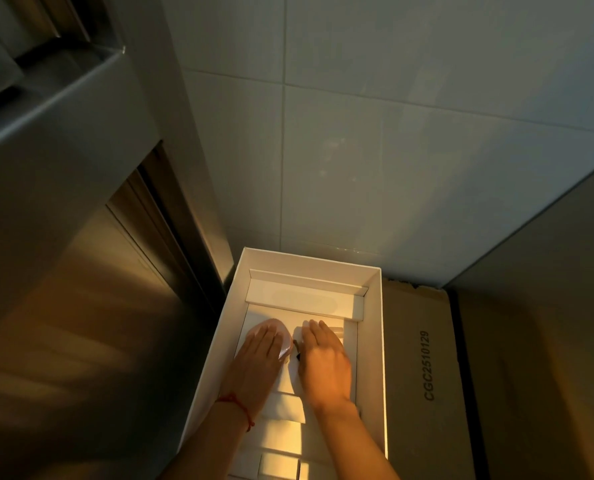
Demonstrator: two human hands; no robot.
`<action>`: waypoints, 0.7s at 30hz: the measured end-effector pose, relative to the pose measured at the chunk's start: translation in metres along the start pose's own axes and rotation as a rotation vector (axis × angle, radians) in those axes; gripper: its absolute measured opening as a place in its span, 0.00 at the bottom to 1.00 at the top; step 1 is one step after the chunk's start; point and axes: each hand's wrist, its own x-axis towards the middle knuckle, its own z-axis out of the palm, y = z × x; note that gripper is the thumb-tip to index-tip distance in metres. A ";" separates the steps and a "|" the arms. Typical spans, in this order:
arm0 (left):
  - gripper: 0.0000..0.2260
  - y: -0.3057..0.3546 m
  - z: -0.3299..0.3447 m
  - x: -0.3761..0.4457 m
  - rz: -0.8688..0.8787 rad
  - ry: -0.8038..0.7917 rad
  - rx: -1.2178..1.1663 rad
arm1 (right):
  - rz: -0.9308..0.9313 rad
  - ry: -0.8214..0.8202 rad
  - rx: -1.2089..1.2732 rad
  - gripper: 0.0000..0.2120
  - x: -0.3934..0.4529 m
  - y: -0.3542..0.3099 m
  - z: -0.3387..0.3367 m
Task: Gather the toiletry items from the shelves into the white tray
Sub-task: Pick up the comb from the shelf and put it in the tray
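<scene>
white tray (375,341) sat on a cardboard box (416,358), far end close to the tiled wall (392,133), left side close to the dark frame (170,237) at the wall's edge. both hands were inside the tray, palms down, in its middle part. left hand (259,362) lay flat with fingers straight over a pale pink rounded item (285,344); only the item's far and right edge showed, so couldn't tell what it was. right hand (325,358) lay just right of it, fingers spread straight, pressing on the tray's white insert (349,336). a small dark thing (297,355) sat between the hands, too small to identify. far end of the tray had a raised white compartment (306,296), open room there. near end of the tray was cut off by the frame bottom. red string (240,407) on the left wrist. box print read cgc2510129. dim warm light, some motion blur on the right hand.
</scene>
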 end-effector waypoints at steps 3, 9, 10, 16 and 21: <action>0.26 0.005 -0.009 0.002 0.013 0.025 0.010 | 0.003 0.023 -0.005 0.29 -0.002 0.000 -0.001; 0.25 0.013 -0.030 0.005 -0.027 0.046 0.042 | 0.000 0.076 0.007 0.29 -0.008 -0.002 -0.017; 0.25 0.015 -0.036 0.007 -0.028 0.042 0.045 | 0.004 0.080 0.009 0.29 -0.008 -0.003 -0.020; 0.25 0.024 -0.061 0.011 -0.067 -0.097 0.061 | 0.002 0.109 -0.016 0.30 -0.008 -0.006 -0.046; 0.28 0.031 -0.092 0.021 -0.148 -0.143 0.088 | -0.024 0.163 -0.043 0.30 -0.006 -0.011 -0.074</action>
